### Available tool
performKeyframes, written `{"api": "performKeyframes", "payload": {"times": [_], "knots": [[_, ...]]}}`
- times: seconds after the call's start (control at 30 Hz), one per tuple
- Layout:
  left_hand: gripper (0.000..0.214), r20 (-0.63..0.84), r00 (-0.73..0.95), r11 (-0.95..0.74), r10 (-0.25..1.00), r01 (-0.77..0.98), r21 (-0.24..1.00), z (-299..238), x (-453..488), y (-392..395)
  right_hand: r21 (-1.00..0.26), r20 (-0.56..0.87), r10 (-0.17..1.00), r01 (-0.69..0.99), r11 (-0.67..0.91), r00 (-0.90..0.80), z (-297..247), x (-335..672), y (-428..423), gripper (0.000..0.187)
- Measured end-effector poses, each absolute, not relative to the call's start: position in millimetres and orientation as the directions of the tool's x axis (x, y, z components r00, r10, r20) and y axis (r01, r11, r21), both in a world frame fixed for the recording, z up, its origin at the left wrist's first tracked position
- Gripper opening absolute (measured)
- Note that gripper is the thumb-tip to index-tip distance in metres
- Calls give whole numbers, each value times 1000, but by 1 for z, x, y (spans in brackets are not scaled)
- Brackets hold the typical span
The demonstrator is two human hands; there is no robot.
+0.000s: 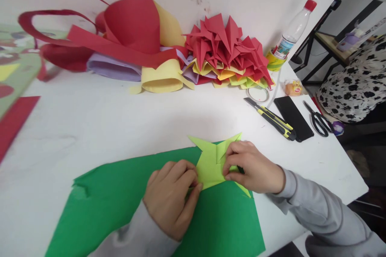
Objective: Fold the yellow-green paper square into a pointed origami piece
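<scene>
A lime-green folded paper piece (211, 168) with pointed corners lies over the upper right part of a dark green paper sheet (120, 192). My left hand (175, 196) pinches its lower left edge between thumb and fingers. On the other side, my right hand (251, 166) has its thumb and fingertips closed on the right part of the folded paper, near a raised flap. Two points stick out at the top and one at the lower right. My fingers cover the left and right edges of the piece.
Rolled red paper (132, 24) and a pile of red folded paper shapes (223, 44) lie along the wall. At the right are a utility knife (271, 118), a black phone (294, 118), scissors (321, 120) and a plastic bottle (291, 32). A person in patterned clothing (356, 80) is beyond the table.
</scene>
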State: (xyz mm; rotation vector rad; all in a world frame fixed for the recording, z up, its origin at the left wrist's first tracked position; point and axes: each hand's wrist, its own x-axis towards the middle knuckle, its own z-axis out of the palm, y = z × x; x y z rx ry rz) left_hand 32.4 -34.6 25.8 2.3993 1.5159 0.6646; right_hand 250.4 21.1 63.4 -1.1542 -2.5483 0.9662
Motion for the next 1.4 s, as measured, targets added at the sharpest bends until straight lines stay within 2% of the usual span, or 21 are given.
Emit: {"api": "performKeyframes", "payload": {"times": [0.7,0.9,1.0,1.4], "knots": [[30,247,352,-428,903,784,448,26,33,-32,-623,-112,715,609,490,-690,64,251,24,11],[28,257,367,-446,894,776,445,26,33,-33,-621,-92,704,593,513,-705,63,252,23,4],[28,261,374,-455,890,774,441,26,32,-34,-611,-81,737,618,495,-671,62,249,22,12],[30,276,359,-451,892,763,464,27,34,-34,-595,-153,755,670,444,-637,68,243,19,9]]}}
